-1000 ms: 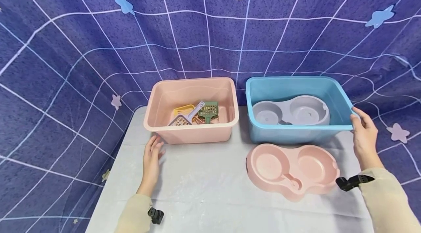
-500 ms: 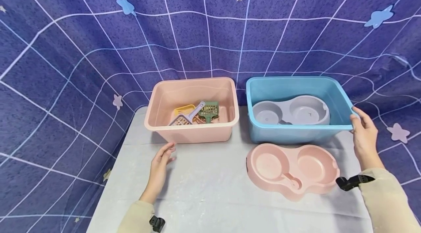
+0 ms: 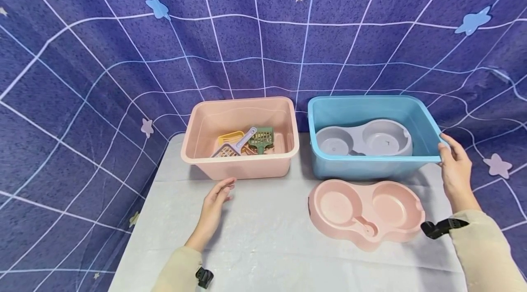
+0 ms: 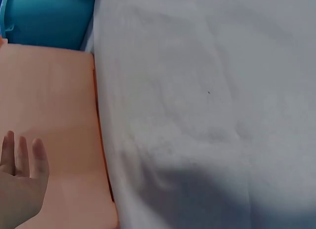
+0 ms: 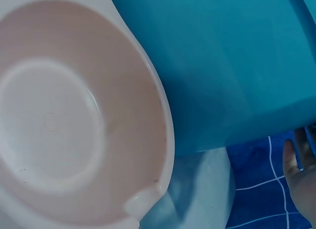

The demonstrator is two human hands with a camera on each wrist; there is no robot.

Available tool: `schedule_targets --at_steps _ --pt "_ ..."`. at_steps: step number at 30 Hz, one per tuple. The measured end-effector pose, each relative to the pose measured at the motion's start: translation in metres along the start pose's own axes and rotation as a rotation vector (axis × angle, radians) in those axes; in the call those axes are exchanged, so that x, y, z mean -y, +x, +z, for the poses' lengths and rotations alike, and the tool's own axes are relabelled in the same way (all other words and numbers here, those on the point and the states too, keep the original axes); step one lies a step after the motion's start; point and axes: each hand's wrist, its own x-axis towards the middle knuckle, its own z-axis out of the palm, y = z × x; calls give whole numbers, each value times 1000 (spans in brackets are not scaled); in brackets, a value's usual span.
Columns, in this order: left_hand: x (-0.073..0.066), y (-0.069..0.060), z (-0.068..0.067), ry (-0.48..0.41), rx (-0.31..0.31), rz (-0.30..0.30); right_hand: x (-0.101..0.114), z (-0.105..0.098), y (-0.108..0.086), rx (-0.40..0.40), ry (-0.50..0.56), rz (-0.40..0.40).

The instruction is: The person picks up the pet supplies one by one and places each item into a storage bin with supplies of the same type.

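Observation:
My left hand hovers just in front of the pink bin, loosely spread and holding nothing; in the left wrist view its fingers show against the bin's front wall. Inside that bin lie a green litter scoop, a lilac litter scoop and a yellow scoop. At the right end of the blue bin, my right hand rests against the rim corner, fingers fairly straight. A grey double pet bowl sits in the blue bin.
A pink double pet bowl lies on the white-covered table before the blue bin. Behind both bins hangs a purple-blue curtain with a grid pattern and stars, which also runs along the sides.
My left hand has moved rightward along the front of the pink bin, from its left corner towards its middle. My right hand stays at the blue bin's corner.

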Motion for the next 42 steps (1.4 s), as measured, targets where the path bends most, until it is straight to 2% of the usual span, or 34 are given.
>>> schedule_targets --at_steps 7,13,19,31,42 --pt "0 2 15 -5 38 14 0 -1 -1 14 -11 -15" --pt "6 2 23 39 88 -14 -1 1 -1 3 -12 -18" --pt "13 2 34 18 156 -48 -1 3 -2 11 -19 -9" --pt "17 7 58 54 207 -99 0 3 -2 -27 -22 1" --pt "18 7 78 81 260 -115 -1 4 -2 -56 -74 -10"
